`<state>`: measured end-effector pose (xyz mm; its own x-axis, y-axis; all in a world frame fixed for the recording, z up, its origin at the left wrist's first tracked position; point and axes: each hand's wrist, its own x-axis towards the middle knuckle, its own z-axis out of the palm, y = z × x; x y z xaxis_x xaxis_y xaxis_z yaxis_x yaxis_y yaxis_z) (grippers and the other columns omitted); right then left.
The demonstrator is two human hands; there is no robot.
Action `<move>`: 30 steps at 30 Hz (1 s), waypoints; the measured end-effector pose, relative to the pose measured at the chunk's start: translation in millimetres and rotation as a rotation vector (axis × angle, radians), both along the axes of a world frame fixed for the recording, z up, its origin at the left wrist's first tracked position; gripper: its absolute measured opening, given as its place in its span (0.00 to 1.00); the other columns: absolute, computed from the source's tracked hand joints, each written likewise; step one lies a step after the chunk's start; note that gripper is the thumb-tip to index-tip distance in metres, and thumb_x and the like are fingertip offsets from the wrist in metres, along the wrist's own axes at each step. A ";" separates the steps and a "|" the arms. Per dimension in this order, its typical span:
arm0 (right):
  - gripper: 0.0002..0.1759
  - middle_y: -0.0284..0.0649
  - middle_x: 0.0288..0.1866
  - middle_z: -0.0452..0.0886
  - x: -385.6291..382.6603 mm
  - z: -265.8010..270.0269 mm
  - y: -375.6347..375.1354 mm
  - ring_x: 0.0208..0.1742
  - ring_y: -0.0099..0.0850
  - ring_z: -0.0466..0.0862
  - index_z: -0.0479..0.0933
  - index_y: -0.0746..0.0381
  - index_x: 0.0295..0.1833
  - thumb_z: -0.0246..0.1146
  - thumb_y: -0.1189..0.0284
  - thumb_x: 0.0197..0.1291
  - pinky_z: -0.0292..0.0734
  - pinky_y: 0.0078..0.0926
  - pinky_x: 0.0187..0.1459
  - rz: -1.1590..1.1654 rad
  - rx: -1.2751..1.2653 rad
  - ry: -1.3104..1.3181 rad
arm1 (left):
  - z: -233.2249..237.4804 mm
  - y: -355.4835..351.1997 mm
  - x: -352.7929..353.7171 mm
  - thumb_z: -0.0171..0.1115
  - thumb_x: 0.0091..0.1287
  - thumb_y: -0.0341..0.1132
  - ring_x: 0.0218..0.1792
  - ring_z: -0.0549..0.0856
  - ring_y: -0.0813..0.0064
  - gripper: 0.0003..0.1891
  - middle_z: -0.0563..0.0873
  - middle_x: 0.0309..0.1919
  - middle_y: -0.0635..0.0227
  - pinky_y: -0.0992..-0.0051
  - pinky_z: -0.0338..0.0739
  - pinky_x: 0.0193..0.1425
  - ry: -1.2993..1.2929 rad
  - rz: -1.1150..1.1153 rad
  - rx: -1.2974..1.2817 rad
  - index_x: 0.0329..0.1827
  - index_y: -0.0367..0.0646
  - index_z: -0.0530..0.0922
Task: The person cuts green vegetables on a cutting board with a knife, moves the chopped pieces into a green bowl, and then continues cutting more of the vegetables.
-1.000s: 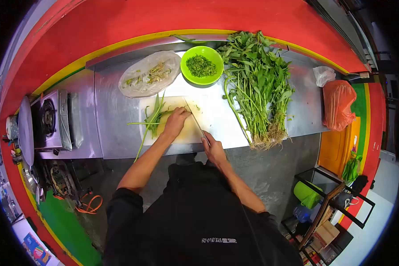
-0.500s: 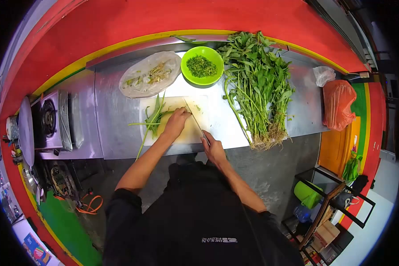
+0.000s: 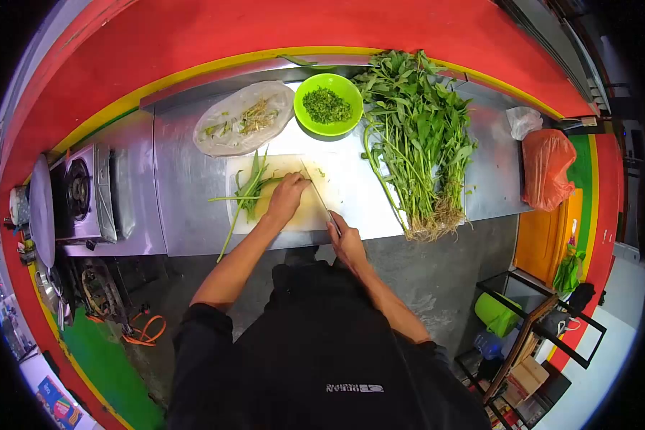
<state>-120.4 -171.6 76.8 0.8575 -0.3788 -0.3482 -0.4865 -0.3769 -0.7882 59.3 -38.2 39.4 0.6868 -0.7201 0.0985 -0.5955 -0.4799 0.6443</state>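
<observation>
My left hand (image 3: 287, 198) is closed round green stems on the white cutting board (image 3: 245, 222); the leafy greens (image 3: 249, 192) stick out to its left, and one long stem hangs over the counter's front edge. My right hand (image 3: 347, 241) is wrapped round the handle of a knife (image 3: 318, 192). The blade slants up and left across the board, right beside the left fingertips. A few green bits lie on the board near the blade's tip. Behind the board, a green bowl (image 3: 354, 92) holds chopped greens.
Behind and left lies a plastic bag (image 3: 209, 142) with trimmings on it. A big bunch of rooted greens (image 3: 423, 143) covers the counter to the right. Beyond it are a red bag (image 3: 547, 168) and a clear bag (image 3: 524, 122). A stove (image 3: 86, 193) stands far left.
The view has shifted very slightly. Both hands, the knife and the stems keep nearly the same places on the board.
</observation>
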 end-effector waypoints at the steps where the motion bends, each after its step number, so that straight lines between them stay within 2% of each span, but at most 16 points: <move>1: 0.21 0.63 0.35 0.85 -1.7 4.4 -0.6 0.40 0.64 0.85 0.75 0.55 0.71 0.58 0.65 0.76 0.80 0.58 0.42 -0.011 0.036 0.071 | -0.1 -0.5 -0.3 0.59 0.62 0.21 0.51 0.84 0.53 0.15 0.86 0.43 0.56 0.60 0.80 0.55 0.004 -0.001 -0.001 0.49 0.38 0.87; 5: 0.22 0.64 0.35 0.85 0.5 -4.6 -2.8 0.39 0.64 0.86 0.74 0.55 0.72 0.58 0.64 0.77 0.80 0.59 0.42 0.028 -0.023 0.005 | -2.9 1.8 3.9 0.59 0.61 0.22 0.50 0.84 0.56 0.15 0.86 0.43 0.59 0.60 0.82 0.55 -0.006 -0.017 0.021 0.48 0.40 0.88; 10: 0.22 0.64 0.35 0.84 16.4 -6.4 -4.6 0.40 0.65 0.85 0.73 0.56 0.72 0.57 0.63 0.77 0.79 0.61 0.42 0.094 -0.108 0.077 | 6.5 1.2 4.6 0.59 0.62 0.22 0.50 0.84 0.57 0.15 0.86 0.42 0.60 0.61 0.82 0.55 -0.009 -0.023 0.072 0.48 0.40 0.89; 13: 0.22 0.65 0.37 0.85 12.9 -2.1 -3.7 0.41 0.66 0.85 0.73 0.57 0.71 0.56 0.63 0.77 0.79 0.61 0.43 0.033 -0.002 0.023 | 1.7 1.0 5.9 0.59 0.62 0.22 0.50 0.84 0.56 0.15 0.86 0.42 0.60 0.61 0.82 0.55 -0.017 -0.019 0.002 0.48 0.40 0.89; 17: 0.22 0.65 0.37 0.85 4.0 -0.5 -3.8 0.42 0.66 0.85 0.73 0.56 0.71 0.56 0.62 0.78 0.79 0.62 0.44 0.045 -0.002 0.058 | -1.7 1.2 4.8 0.59 0.64 0.23 0.49 0.84 0.56 0.14 0.87 0.43 0.59 0.61 0.81 0.55 0.023 -0.010 -0.002 0.49 0.39 0.89; 23: 0.21 0.66 0.38 0.85 14.0 -8.1 -3.9 0.42 0.66 0.85 0.74 0.57 0.70 0.57 0.63 0.77 0.79 0.62 0.44 0.036 -0.062 -0.049 | 8.4 -1.3 5.3 0.60 0.66 0.24 0.49 0.84 0.56 0.13 0.87 0.42 0.59 0.61 0.81 0.55 0.055 -0.004 0.019 0.49 0.40 0.89; 25: 0.21 0.66 0.39 0.85 21.7 -4.7 -5.7 0.43 0.66 0.85 0.74 0.57 0.70 0.57 0.63 0.77 0.79 0.61 0.45 0.073 -0.080 0.047 | 8.7 -0.2 5.2 0.60 0.66 0.24 0.49 0.84 0.56 0.13 0.86 0.42 0.60 0.61 0.81 0.55 0.069 0.011 0.034 0.48 0.40 0.89; 28: 0.21 0.65 0.39 0.85 20.1 -3.4 -4.8 0.43 0.65 0.85 0.74 0.56 0.70 0.58 0.63 0.77 0.79 0.61 0.44 0.044 -0.050 -0.043 | 6.1 -0.8 6.3 0.60 0.66 0.25 0.49 0.84 0.56 0.12 0.86 0.41 0.60 0.61 0.81 0.54 0.041 -0.003 0.008 0.48 0.41 0.89; 30: 0.21 0.65 0.39 0.85 15.5 -1.9 -5.8 0.43 0.65 0.85 0.74 0.56 0.70 0.58 0.63 0.77 0.79 0.61 0.44 0.042 -0.020 -0.007 | 3.9 -0.7 5.6 0.61 0.66 0.25 0.48 0.84 0.57 0.12 0.86 0.41 0.60 0.62 0.82 0.54 0.038 0.012 -0.010 0.48 0.41 0.89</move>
